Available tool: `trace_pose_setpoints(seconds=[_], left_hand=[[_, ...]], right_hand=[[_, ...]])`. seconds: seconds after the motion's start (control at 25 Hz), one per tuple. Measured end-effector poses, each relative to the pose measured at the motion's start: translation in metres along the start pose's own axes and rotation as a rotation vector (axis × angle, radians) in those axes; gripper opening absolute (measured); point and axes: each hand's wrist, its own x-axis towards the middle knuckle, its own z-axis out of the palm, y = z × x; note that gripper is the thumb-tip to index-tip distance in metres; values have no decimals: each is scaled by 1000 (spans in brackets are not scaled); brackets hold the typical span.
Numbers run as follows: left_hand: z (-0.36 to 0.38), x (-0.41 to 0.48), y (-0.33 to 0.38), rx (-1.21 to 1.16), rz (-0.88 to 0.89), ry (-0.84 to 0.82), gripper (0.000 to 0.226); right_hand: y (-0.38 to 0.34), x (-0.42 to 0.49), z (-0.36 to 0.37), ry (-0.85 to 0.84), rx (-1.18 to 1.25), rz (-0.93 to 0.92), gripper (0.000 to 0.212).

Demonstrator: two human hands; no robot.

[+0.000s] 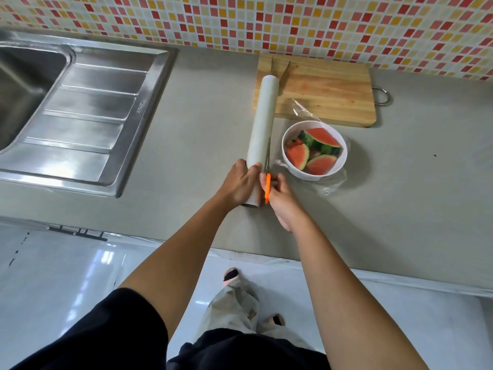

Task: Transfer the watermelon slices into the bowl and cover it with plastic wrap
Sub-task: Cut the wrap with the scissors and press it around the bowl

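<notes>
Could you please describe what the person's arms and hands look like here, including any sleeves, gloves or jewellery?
Both forearms are bare, and neither the left hand nor the right hand wears a glove. No watch, ring or bracelet shows. A black sleeve covers the left upper arm. The right arm is bare as far as the picture's edge, so its sleeve cannot be seen.

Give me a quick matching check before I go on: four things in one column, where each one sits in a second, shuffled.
Things:
1. wrap roll
2. scissors
3. watermelon slices
4. cutting board

Places:
A. in the white bowl
B. at the back of the counter, by the tiled wall
C. gripped by the left hand
D. held by the right hand

Pairs: 1-C, 2-D, 3-A, 4-B.
</notes>
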Motion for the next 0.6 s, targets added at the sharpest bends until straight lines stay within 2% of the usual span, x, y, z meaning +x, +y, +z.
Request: trace_pose_setpoints(seconds=[0.16, 0.6], left_hand=[[0, -3, 0, 6, 1, -18, 24], [-6, -6, -10, 23, -14, -21, 33]], right_hand=[[-7, 8, -1, 22, 38, -15, 24], [-16, 30, -3, 1, 63, 12, 27]])
